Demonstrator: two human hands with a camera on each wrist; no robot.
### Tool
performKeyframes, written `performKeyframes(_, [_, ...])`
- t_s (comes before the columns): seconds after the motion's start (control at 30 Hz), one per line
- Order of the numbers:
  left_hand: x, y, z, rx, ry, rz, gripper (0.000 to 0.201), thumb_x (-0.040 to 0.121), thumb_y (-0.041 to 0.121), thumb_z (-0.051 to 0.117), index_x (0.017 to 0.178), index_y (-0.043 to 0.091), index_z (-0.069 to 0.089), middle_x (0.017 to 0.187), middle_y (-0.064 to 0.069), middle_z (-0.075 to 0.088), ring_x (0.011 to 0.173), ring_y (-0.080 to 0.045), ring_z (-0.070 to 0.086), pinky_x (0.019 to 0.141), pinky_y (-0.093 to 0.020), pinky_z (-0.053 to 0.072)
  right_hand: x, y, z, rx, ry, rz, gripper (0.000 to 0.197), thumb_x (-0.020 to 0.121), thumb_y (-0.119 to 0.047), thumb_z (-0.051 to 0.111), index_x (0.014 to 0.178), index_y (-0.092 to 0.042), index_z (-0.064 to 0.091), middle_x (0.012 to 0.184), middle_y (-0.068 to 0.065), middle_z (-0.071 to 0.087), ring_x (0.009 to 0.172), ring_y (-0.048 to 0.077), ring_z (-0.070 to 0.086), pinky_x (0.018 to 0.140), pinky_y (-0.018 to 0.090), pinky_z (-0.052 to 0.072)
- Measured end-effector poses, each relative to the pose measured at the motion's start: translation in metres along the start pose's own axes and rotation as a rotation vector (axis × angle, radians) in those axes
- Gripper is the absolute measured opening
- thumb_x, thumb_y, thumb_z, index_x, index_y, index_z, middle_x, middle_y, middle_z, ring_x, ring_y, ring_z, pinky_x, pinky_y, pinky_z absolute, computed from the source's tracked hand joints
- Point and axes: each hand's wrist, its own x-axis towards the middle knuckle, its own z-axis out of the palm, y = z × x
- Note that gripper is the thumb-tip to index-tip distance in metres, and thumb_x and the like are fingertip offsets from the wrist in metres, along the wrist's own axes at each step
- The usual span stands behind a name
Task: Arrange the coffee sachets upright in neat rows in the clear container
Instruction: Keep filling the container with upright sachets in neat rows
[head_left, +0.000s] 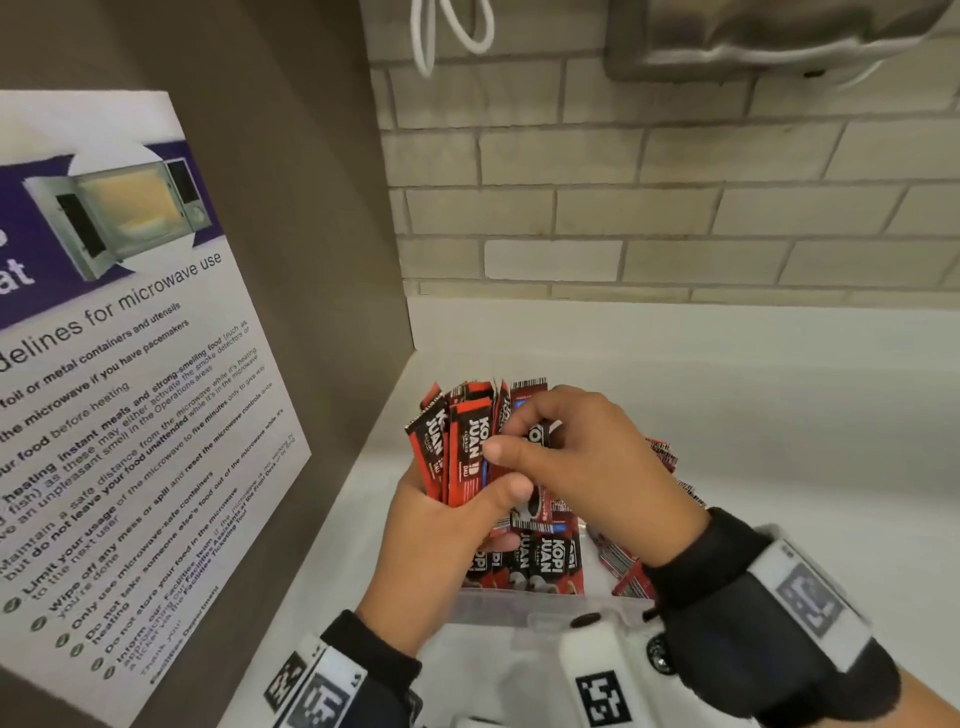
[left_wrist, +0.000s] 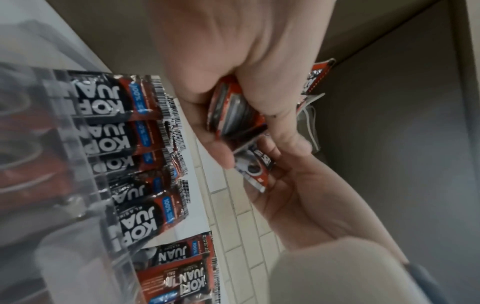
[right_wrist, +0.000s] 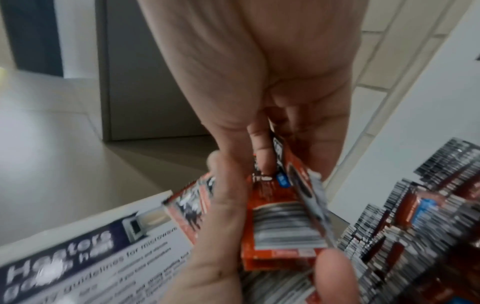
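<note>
Above the clear container (head_left: 540, 610), at the back left corner of the white worktop (head_left: 779, 415), both hands work one fanned bundle of coffee sachets (head_left: 462, 447).

Left hand (head_left: 436, 551): grip closed round the lower ends of the bundle, thumb across the front. Right hand (head_left: 582, 457): fingers curled, thumb and fingertips pinching the sachets at the right side of the fan; the right wrist view shows the pinch, blurred. How many it has hold of, cannot tell.

Sachets already in the container (head_left: 530, 561) stand upright along the near wall, labels facing out. More lie slanted at the right side (head_left: 631, 577), not yet squared.

Risks, as judged:
- Fan is loose and uneven at the top; pulling some sideways could drag neighbours out of the left grip and drop them flat onto the standing row.
- Film packs look slick; a slack thumb likely lets the bundle slide.
- Lowering the bundle could knock the upright row over, since nothing visible braces it.

Room: brown side panel (head_left: 291, 260) with a microwave notice (head_left: 119, 364) stands close on the left, tiled wall (head_left: 675, 208) behind. Open worktop lies to the right, the freer side for moving.
</note>
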Motion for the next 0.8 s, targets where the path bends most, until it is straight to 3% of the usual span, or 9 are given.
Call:
performKeyframes(0.13, [0.000, 0.000, 0.000, -0.050, 0.019, 0.002, 0.044, 0.065, 0.034, 0.071, 0.107, 0.020, 0.065, 0.092, 0.001, 0.074, 0.081, -0.016, 0.071, 0.050, -0.027, 0.053, -0.002, 0.003, 0.001, 0.071, 0.011, 0.028, 0.010, 0.083, -0.032, 0.068, 0.086, -0.022, 0.067, 0.062, -0.018, 0.043, 0.048, -0.010, 0.044, 0.051, 0.011, 0.030])
performKeyframes(0.27, [0.002, 0.000, 0.001, -0.070, 0.044, 0.028, 0.035, 0.066, 0.024, 0.070, 0.099, 0.014, 0.067, 0.080, 0.000, 0.074, 0.065, -0.011, 0.068, 0.047, -0.024, 0.050, -0.001, 0.007, 0.006, 0.148, 0.012, 0.051, 0.017, 0.087, -0.018, 0.057, 0.102, -0.019, 0.065, 0.084, -0.006, 0.058, 0.057, 0.000, 0.054, 0.052, 0.010, 0.039])
performKeyframes(0.33, [0.002, 0.000, 0.001, -0.067, 0.054, 0.027, 0.029, 0.068, 0.016, 0.071, 0.097, 0.015, 0.068, 0.078, 0.000, 0.074, 0.064, -0.011, 0.069, 0.047, -0.024, 0.050, -0.002, 0.008, 0.009, 0.238, 0.007, 0.052, 0.012, 0.088, -0.015, 0.057, 0.094, -0.015, 0.067, 0.089, 0.003, 0.066, 0.065, 0.015, 0.062, 0.060, 0.029, 0.052])
performKeyframes(0.4, [0.002, 0.000, -0.001, -0.076, 0.070, 0.026, 0.025, 0.071, 0.009, 0.072, 0.095, 0.015, 0.068, 0.079, 0.000, 0.074, 0.066, -0.012, 0.069, 0.049, -0.025, 0.052, -0.004, 0.010, 0.009, 0.364, 0.010, 0.059, 0.011, 0.088, -0.015, 0.062, 0.078, -0.011, 0.065, 0.075, 0.012, 0.067, 0.061, 0.020, 0.060, 0.059, 0.037, 0.052])
performKeyframes(0.47, [0.002, 0.002, -0.002, -0.091, 0.077, 0.027, 0.029, 0.070, 0.010, 0.073, 0.099, 0.015, 0.068, 0.085, -0.002, 0.074, 0.070, -0.016, 0.070, 0.050, -0.026, 0.052, -0.004, 0.013, 0.009, 0.517, -0.012, 0.084, 0.012, 0.087, -0.014, 0.065, 0.080, -0.005, 0.065, 0.084, 0.025, 0.066, 0.067, 0.028, 0.060, 0.067, 0.049, 0.052])
performKeyframes(0.57, [0.003, 0.003, -0.003, -0.143, 0.106, 0.014, 0.039, 0.066, 0.016, 0.073, 0.104, 0.014, 0.066, 0.092, -0.005, 0.074, 0.077, -0.021, 0.071, 0.051, -0.028, 0.052, -0.003, 0.019, 0.006, 0.706, -0.023, 0.107, 0.008, 0.086, -0.010, 0.064, 0.079, -0.009, 0.068, 0.092, 0.023, 0.069, 0.077, 0.032, 0.062, 0.081, 0.057, 0.050])
performKeyframes(0.63, [0.003, 0.004, -0.003, -0.186, 0.127, 0.009, 0.039, 0.067, 0.014, 0.072, 0.105, 0.013, 0.066, 0.095, -0.006, 0.074, 0.081, -0.024, 0.071, 0.051, -0.029, 0.053, -0.002, 0.023, 0.005, 0.816, -0.001, 0.126, 0.008, 0.085, -0.006, 0.062, 0.081, -0.008, 0.068, 0.091, 0.024, 0.067, 0.079, 0.031, 0.061, 0.082, 0.055, 0.050])
performKeyframes(0.7, [0.004, 0.005, -0.003, -0.213, 0.130, 0.007, 0.036, 0.071, 0.012, 0.071, 0.107, 0.014, 0.066, 0.097, -0.005, 0.074, 0.083, -0.023, 0.071, 0.050, -0.027, 0.052, -0.001, 0.025, 0.004, 0.889, 0.026, 0.121, 0.006, 0.083, -0.005, 0.061, 0.086, -0.006, 0.067, 0.091, 0.018, 0.068, 0.079, 0.028, 0.063, 0.076, 0.045, 0.053])
performKeyframes(0.8, [0.005, 0.006, -0.004, -0.244, 0.146, -0.002, 0.029, 0.075, 0.008, 0.068, 0.103, 0.013, 0.067, 0.090, -0.001, 0.074, 0.074, -0.015, 0.071, 0.048, -0.025, 0.052, 0.000, 0.029, 0.004, 0.908, 0.058, 0.117, 0.017, 0.084, -0.002, 0.059, 0.098, -0.010, 0.064, 0.093, 0.015, 0.067, 0.077, 0.024, 0.065, 0.067, 0.036, 0.053])
